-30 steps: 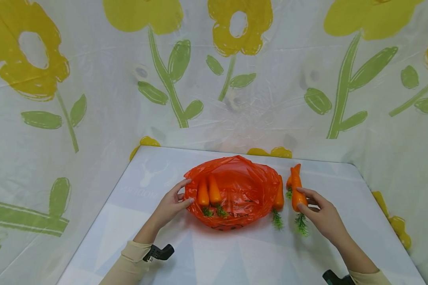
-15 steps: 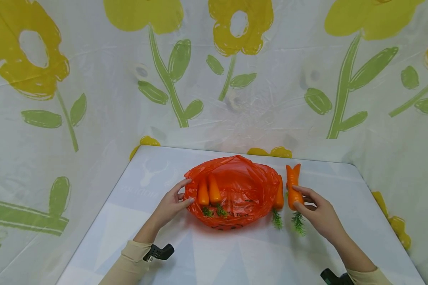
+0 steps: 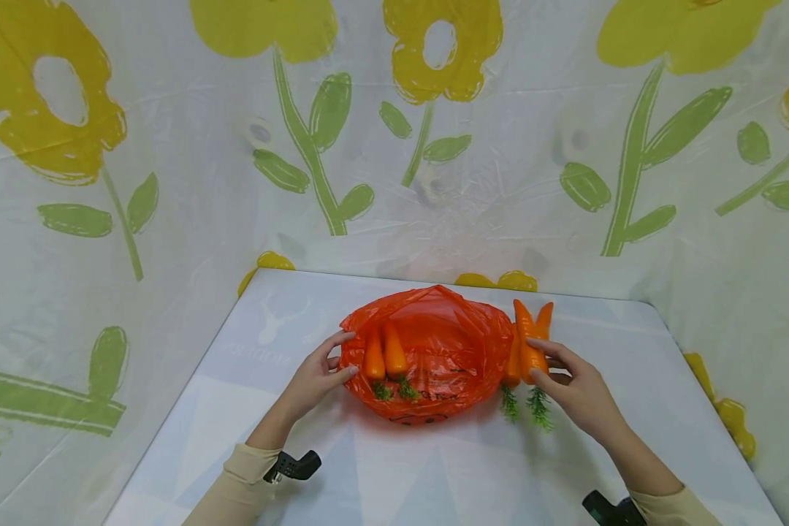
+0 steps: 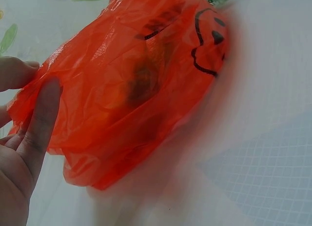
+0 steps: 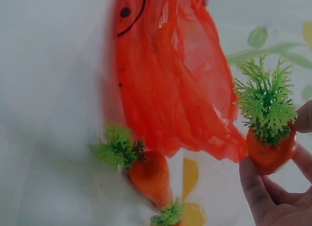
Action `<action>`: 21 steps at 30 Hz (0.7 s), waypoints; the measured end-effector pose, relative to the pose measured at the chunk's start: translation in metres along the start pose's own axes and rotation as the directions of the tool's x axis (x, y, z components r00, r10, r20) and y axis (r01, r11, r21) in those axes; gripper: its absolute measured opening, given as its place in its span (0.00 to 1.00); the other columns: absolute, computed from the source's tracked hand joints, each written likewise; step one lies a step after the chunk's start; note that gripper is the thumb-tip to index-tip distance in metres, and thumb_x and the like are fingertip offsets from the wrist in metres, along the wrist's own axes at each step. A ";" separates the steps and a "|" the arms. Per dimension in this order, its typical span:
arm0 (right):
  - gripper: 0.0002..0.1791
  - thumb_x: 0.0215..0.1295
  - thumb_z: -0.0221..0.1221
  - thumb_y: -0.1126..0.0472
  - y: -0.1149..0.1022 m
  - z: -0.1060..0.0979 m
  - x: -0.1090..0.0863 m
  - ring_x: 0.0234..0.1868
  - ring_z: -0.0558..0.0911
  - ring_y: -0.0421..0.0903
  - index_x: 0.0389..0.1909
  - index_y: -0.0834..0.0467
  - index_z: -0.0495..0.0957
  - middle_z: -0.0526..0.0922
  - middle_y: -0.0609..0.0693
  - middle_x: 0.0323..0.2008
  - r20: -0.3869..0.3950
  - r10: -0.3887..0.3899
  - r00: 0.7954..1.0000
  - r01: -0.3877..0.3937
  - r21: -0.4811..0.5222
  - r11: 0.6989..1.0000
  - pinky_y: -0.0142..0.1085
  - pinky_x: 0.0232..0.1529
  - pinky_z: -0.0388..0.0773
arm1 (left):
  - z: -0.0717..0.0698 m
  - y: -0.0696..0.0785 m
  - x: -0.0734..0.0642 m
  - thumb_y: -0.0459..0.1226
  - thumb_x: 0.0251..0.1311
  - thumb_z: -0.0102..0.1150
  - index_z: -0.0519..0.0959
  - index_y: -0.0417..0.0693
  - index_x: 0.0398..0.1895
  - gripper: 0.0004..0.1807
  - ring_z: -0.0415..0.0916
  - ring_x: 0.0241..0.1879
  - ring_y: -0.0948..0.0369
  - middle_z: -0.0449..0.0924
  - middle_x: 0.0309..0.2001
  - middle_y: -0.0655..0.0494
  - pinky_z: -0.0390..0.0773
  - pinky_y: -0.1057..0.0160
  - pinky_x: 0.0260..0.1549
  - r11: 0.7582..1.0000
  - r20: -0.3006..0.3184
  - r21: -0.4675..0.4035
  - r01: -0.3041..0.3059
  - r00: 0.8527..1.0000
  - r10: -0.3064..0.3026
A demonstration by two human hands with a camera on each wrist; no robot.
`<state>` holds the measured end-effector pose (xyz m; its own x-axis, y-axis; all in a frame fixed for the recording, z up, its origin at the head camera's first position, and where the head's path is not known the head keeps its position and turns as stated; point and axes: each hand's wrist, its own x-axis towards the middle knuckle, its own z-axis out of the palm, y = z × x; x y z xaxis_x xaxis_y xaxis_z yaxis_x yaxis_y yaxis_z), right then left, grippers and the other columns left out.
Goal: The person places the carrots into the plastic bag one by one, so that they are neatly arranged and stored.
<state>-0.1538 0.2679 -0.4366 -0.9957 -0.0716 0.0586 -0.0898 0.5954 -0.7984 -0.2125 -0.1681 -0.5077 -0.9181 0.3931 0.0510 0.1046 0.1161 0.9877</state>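
Observation:
My left hand (image 3: 312,380) pinches the left edge of a crinkled red plastic bag (image 3: 443,343), its thumb and fingers gripping the film in the left wrist view. The bag's mouth gapes toward me, and two orange carrots (image 3: 395,351) with green tops lie inside on the left. In my right hand (image 3: 581,391), thumb and fingertips grip another carrot (image 3: 531,347) near its leafy end, tip pointing away. A carrot (image 3: 512,365) lies along the bag's right side, partly behind the film. One more carrot (image 3: 545,319) is mostly hidden behind the held one.
A pale table (image 3: 394,475) with printed triangles and a deer head carries everything. Behind it hangs a white curtain (image 3: 500,219) with yellow flowers. Black camera mounts (image 3: 296,465) sit on both wrists. Black drawn lines (image 4: 200,40) mark the bag's front.
The right hand has carried its carrot leftward, close to the carrot beside the bag, uncovering more of the one behind. The left hand and bag stay in place.

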 end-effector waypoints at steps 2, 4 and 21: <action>0.27 0.73 0.62 0.53 -0.001 0.001 0.000 0.57 0.79 0.60 0.70 0.56 0.72 0.75 0.62 0.64 0.001 -0.015 1.000 0.015 0.000 1.000 0.23 0.45 0.79 | 0.000 0.000 0.000 0.35 0.68 0.64 0.61 0.45 0.76 0.35 0.80 0.55 0.45 0.66 0.70 0.36 0.85 0.61 0.46 1.000 0.001 0.001 -0.003 1.000 0.003; 0.27 0.73 0.62 0.54 -0.002 0.003 0.001 0.57 0.79 0.59 0.70 0.56 0.72 0.75 0.62 0.63 0.004 -0.031 1.000 0.031 0.000 1.000 0.23 0.45 0.78 | 0.000 0.000 0.000 0.35 0.68 0.64 0.61 0.45 0.76 0.35 0.80 0.54 0.45 0.66 0.69 0.36 0.85 0.61 0.46 1.000 0.000 0.003 -0.004 1.000 0.004; 0.26 0.71 0.64 0.57 -0.010 0.018 0.008 0.56 0.79 0.55 0.68 0.55 0.74 0.77 0.58 0.62 0.031 -0.079 0.996 0.078 0.052 0.996 0.24 0.46 0.79 | -0.001 0.000 0.001 0.35 0.69 0.64 0.61 0.48 0.76 0.36 0.81 0.52 0.48 0.74 0.63 0.35 0.85 0.62 0.46 1.000 0.000 0.002 0.002 1.000 -0.002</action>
<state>-0.1607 0.2471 -0.4394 -0.9843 -0.1430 0.1034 -0.1655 0.5452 -0.8218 -0.2133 -0.1683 -0.5072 -0.9181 0.3932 0.0490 0.1036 0.1187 0.9875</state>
